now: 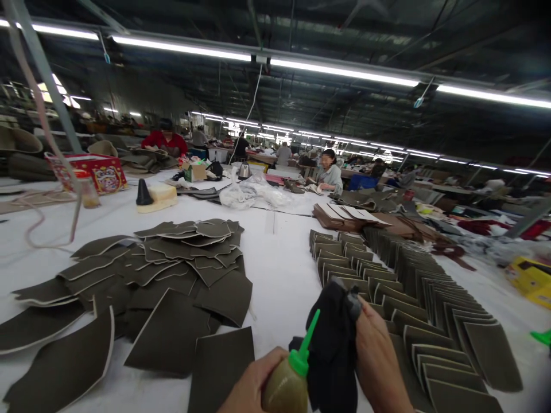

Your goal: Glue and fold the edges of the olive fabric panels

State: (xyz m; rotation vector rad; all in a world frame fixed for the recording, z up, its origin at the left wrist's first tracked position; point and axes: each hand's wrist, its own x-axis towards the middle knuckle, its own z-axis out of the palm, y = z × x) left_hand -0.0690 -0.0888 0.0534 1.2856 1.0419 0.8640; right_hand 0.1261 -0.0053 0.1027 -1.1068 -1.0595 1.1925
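1. At left on my feed, a loose heap of dark sheets point(167, 332) overlaps untidily on the white surface point(275, 269). A forearm brushing it could, I judge, slide the top ones out of place.
2. The left hand point(253, 384) is wrapped round a squeeze bottle point(286, 387), thumb against its side. The green nozzle point(310, 332) points up, close to the black cloth point(331, 350); too hard a squeeze or a tilt could dribble liquid where I don't want it.
3. The right hand point(379, 350) pinches the black cloth, with a grey lump at its upper edge that I can't identify. A slack pinch could drop the cloth onto the sheets.
4. Just beside the right hand, rows of overlapping sheets point(456, 321) lean on one another; a knock from the wrist could topple a run.
5. Containers: a red patterned box point(114, 172), inside hidden from me; a lidded jar point(89, 192) before it, contents unclear; a cardboard box point(196, 172), too far to read; the bottle, holding something yellowish-brown; and, far right, a yellow box point(534, 281) with something dark I can't make out.
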